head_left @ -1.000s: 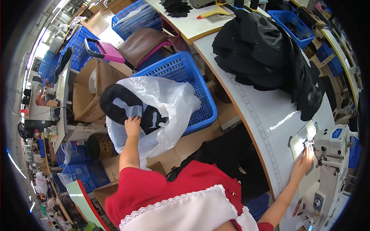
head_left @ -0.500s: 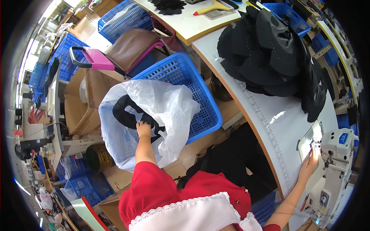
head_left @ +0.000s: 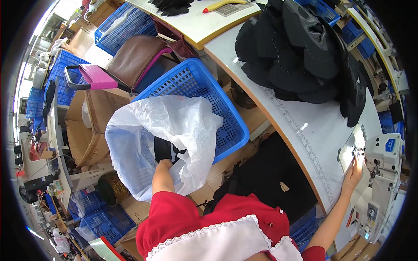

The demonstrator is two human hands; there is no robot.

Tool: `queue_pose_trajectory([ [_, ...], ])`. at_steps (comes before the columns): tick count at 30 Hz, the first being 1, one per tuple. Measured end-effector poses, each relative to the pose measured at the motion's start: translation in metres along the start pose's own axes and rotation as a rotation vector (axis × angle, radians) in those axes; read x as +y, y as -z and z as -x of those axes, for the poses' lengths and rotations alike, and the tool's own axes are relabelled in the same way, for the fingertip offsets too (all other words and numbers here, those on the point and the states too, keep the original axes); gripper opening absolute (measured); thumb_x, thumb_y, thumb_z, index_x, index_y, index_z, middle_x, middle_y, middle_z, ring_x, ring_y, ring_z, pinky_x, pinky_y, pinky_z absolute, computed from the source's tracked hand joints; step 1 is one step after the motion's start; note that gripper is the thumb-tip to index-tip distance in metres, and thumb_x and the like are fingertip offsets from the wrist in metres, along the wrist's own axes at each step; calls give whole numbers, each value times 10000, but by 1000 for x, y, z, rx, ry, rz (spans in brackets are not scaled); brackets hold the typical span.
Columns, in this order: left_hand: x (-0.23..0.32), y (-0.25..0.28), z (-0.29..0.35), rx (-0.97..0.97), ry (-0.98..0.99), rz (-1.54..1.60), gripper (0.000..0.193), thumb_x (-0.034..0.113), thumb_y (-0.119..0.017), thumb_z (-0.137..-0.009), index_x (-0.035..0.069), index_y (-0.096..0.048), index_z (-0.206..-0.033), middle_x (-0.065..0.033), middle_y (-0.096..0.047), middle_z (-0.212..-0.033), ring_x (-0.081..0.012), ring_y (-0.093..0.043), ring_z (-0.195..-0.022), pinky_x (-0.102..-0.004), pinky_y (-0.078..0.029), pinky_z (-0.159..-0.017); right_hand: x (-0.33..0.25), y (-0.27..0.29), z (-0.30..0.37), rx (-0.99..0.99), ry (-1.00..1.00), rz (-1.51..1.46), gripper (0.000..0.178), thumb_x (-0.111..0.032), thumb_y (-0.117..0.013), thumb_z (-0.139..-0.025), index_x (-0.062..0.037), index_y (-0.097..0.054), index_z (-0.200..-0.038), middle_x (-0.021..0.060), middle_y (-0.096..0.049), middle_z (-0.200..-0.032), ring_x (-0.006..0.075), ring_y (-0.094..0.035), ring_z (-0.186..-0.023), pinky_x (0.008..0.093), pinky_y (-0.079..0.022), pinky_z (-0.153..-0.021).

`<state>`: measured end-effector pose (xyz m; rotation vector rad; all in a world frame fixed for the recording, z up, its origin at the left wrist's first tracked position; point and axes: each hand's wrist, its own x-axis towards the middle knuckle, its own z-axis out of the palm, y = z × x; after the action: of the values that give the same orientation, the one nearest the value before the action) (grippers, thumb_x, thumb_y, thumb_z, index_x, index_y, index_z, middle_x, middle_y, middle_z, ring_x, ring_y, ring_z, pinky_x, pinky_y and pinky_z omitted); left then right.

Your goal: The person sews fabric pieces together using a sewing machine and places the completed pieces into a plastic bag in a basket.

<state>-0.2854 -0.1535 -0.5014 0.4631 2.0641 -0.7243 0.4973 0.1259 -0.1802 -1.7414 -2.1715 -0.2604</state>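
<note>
My left hand (head_left: 164, 165) reaches down inside a white plastic bag (head_left: 174, 115), at the near edge of a black fabric piece (head_left: 162, 149). Its fingers are mostly hidden, so its grip does not show. The bag lines the left part of a blue plastic basket (head_left: 237, 117). On the right, my right hand (head_left: 355, 172) rests by the needle area of a white sewing machine (head_left: 385, 150), its fingers close together on the shiny plate. Whatever lies at those fingertips is too small to make out.
A tall heap of black fabric pieces (head_left: 300, 61) covers the far part of the white worktable (head_left: 300, 143). Small scissors-like snips (head_left: 351, 216) lie by the machine. Beyond the basket are a brown and pink chair (head_left: 130, 61) and a cardboard box (head_left: 89, 139).
My left hand has gone lower into the bag, and less of the black fabric piece shows. My right hand stays by the needle. The whole view has shifted slightly.
</note>
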Motion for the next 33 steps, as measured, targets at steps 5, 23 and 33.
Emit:
queue_pose_trajectory([
  [5,13,12,9,-52,-280,11,344,286,-579,-873,166,-695,-1173,-103,-615,-1270,-306,-499,-1253,-457,-371,-1041,-4,5,-1,2,4,18,439,25,-419,-891,-19,-540,-1310,151,-551,-1331,313,-470,-1286,414,-322,-1108],
  [23,-38,60,138,1204,236,290,611,262,-673,-796,146,-480,-1365,-105,-438,-1449,-282,-425,-1308,-453,-383,-1016,-14,5,-2,-8,-37,-47,445,45,-424,-868,-1,-535,-1296,171,-540,-1328,332,-474,-1268,420,-341,-1088],
  [33,-162,27,167,918,471,605,404,376,-501,-963,13,-643,-1067,-192,-689,-998,-397,-658,-920,-509,-516,-786,-10,3,-2,3,-37,-61,421,23,-425,-889,0,-537,-1294,173,-538,-1330,328,-483,-1258,417,-352,-1079],
])
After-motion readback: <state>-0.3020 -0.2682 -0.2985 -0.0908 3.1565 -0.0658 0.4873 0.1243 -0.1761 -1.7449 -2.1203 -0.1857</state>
